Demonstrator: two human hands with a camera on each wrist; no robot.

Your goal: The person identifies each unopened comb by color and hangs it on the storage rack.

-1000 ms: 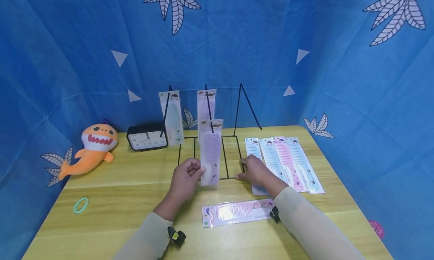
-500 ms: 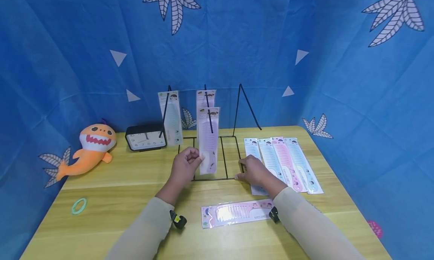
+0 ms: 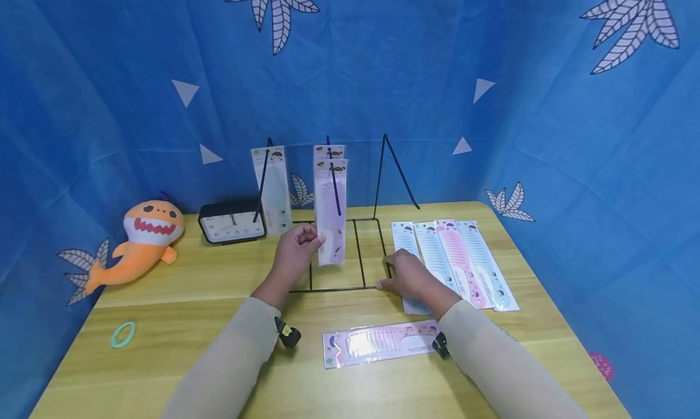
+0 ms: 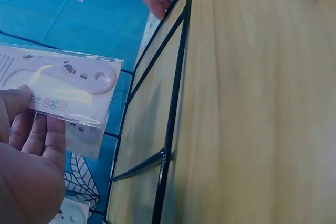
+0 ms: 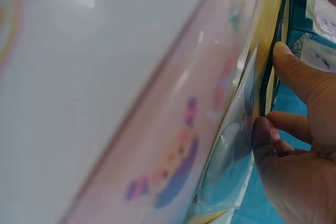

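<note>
Fingers of left hand (image 3: 295, 249) pinching purple comb pack (image 3: 330, 212), wrist view shows thumb, right hand (image 3: 407, 274) steadying rack (image 3: 355, 249)

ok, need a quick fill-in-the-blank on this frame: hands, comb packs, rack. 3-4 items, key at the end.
1. The left hand pinches a packaged comb hung on the rack's ____ hook.
2. The right hand rests on the wire rack at its front ____ corner.
3. Beside the rack, ____ comb packs lie in a row on the table.
4. The orange plush shark sits beside a black ____.

Missing words: middle; right; four; clock
</note>
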